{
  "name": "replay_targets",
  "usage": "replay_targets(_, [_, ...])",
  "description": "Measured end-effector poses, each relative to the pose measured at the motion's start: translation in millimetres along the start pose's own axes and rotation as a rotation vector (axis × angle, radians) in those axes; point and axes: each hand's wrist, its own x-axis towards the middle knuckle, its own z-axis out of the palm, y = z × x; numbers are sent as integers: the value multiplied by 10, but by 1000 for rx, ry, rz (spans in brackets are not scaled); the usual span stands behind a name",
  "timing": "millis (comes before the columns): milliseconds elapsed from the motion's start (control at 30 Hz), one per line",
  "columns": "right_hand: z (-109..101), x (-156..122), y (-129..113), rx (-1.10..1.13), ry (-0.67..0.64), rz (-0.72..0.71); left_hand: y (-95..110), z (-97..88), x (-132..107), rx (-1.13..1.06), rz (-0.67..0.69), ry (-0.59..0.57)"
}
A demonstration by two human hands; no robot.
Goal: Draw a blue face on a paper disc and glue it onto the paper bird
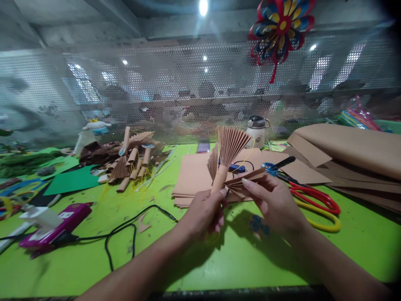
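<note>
Above the middle of the green table, my left hand is closed around the lower end of a brown paper tube. A pleated brown paper fan spreads upward from behind the tube, with more folds to its left. On the right, a pleated paper wing sticks out sideways, and my right hand pinches its outer end between thumb and fingers. Thin yellow string hangs along the paper figure. A stack of brown paper sheets lies just behind.
Scissors with red and yellow handles lie right of my right hand, near a large brown paper roll. Several similar paper figures are piled at left. A purple power strip with black cable sits front left. A jug stands behind.
</note>
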Motion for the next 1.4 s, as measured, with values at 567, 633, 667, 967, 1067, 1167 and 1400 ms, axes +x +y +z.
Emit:
replay_targets(567, [30,-75,103,-459,-104,-565,-1,-43,20,-126,8,-88])
replay_targets(633, [13,-89,114,-475,-106,-576,17,-47,13,-136,7,-107])
replay_targets(667, [3,-98,120,-474,-114,-560,23,-47,11,-141,7,-112])
replay_targets(967, [-32,-102,111,-556,-198,-595,7,-50,16,-212,-51,-143])
replay_targets(1067, [-10,-95,97,-587,-198,-628,13,-74,12,-249,-64,-161])
replay_targets(1167, [7,-101,93,-602,-192,-625,16,-90,6,-278,-67,-174])
replay_targets(1400, [44,-108,58,-640,-196,-647,35,-78,-20,-308,-67,-176])
